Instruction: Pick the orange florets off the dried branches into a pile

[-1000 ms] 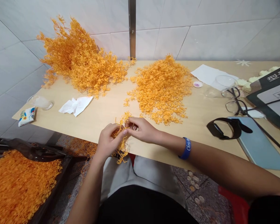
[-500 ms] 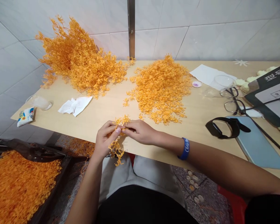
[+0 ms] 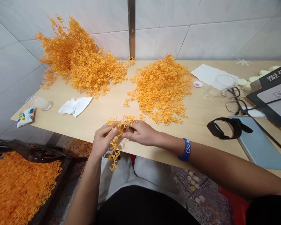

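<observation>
Over the table's near edge, my left hand [image 3: 104, 139] is closed, thumb pressed against the fingers, on an orange plastic flower sprig [image 3: 114, 147]. Part of the sprig hangs down below my fingers, and more of its curly pieces spread above both hands. My right hand [image 3: 141, 133] is closed on the upper part of the same sprig, with thumb and fingers curled around it; its fingertips are partly hidden. Beyond my hands lies a heap of loose orange pieces [image 3: 162, 90]. To its left stands a taller pile of orange branching sprigs [image 3: 81, 59].
A crumpled tissue [image 3: 76, 106], a small packet [image 3: 25, 117] and a clear cup [image 3: 42, 103] sit at left. At right are a black watch [image 3: 221, 131], a light blue phone [image 3: 263, 143], glasses [image 3: 234, 100] and a dark box [image 3: 271, 93]. A bin of orange pieces [image 3: 18, 187] stands lower left.
My hands have moved slightly apart, the left one shifting left. The sprig now spreads wider between them, and its hanging end has swung a little left and lower.
</observation>
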Available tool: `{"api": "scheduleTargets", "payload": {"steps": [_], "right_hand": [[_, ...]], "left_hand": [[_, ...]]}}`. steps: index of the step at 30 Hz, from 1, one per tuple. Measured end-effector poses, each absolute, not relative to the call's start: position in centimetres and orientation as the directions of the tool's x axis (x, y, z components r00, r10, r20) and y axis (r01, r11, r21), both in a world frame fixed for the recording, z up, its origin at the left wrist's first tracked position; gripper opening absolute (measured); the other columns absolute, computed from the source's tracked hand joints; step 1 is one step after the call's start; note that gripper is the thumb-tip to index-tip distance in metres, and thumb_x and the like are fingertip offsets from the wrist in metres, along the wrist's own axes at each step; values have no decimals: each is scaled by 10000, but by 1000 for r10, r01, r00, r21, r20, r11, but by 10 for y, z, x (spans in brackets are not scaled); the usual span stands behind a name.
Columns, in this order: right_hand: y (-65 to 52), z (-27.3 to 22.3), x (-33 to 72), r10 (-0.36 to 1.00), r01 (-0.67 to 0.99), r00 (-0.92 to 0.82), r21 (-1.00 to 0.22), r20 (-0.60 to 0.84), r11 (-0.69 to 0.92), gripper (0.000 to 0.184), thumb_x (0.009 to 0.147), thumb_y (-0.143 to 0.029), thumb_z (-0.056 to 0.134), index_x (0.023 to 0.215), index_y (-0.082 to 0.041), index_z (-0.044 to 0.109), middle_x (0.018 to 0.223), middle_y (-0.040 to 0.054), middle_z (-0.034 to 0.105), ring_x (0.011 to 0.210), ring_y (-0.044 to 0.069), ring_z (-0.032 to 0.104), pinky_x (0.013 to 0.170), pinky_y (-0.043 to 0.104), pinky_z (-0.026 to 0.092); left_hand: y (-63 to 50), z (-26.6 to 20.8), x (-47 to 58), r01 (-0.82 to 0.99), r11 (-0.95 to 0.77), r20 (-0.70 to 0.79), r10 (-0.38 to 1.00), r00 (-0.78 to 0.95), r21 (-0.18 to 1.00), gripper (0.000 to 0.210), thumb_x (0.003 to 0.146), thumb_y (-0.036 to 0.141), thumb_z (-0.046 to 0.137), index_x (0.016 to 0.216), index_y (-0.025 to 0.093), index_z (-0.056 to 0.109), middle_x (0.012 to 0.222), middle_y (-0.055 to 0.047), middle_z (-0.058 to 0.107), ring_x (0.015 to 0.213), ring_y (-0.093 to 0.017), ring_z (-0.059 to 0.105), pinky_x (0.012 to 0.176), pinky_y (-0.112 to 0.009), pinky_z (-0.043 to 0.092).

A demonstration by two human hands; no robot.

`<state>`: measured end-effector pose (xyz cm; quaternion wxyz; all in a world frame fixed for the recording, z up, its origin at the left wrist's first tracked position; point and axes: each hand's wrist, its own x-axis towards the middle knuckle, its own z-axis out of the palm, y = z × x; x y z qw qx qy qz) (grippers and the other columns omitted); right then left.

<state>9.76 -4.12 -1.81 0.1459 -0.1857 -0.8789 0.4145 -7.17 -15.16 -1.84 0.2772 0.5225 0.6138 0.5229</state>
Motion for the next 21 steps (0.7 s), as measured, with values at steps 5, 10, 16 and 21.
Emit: {"api": "scheduleTargets", "payload": {"steps": [5, 10, 16, 21], "right_hand": [[-40, -18, 97, 471, 216, -878, -808, 85, 548, 529, 879, -646, 496, 711, -147, 555, 571, -37, 426, 537, 91, 368, 545, 244, 224], [-40, -19, 97, 422, 174, -899, -787, 119, 591, 486, 869, -605, 559, 930, -134, 657, 671, 0, 567, 600, 118, 452, 580, 239, 278], [-38, -25, 97, 434, 146, -885, -781, 171, 607, 293, 945, -395, 530, 948, -172, 720, 782, 50, 691, 716, 162, 582, 665, 255, 359], [-37, -26, 97, 373, 80, -905, -778, 206, 623, 279, 953, -316, 480, 949, -148, 703, 848, 77, 706, 749, 173, 594, 676, 261, 386]], "left_hand": [[-150, -17, -70, 341, -169, 242, 953, -183, 925, 253, 884, 391, 635, 973, 212, 791, 1212, -93, 689, 1157, -261, 620, 1015, -362, 480], [-148, -15, -66, 409, -167, 248, 957, -152, 897, 264, 891, 387, 620, 948, 195, 792, 1221, -103, 682, 1141, -259, 628, 1001, -350, 490], [-148, -12, -66, 450, -138, 249, 948, -198, 882, 255, 863, 374, 635, 777, 184, 781, 907, -79, 736, 928, -231, 672, 821, -298, 536], [-149, -14, -68, 376, -75, 188, 943, -274, 923, 280, 820, 401, 656, 700, 169, 756, 771, -67, 722, 789, -217, 657, 742, -298, 527]]}}
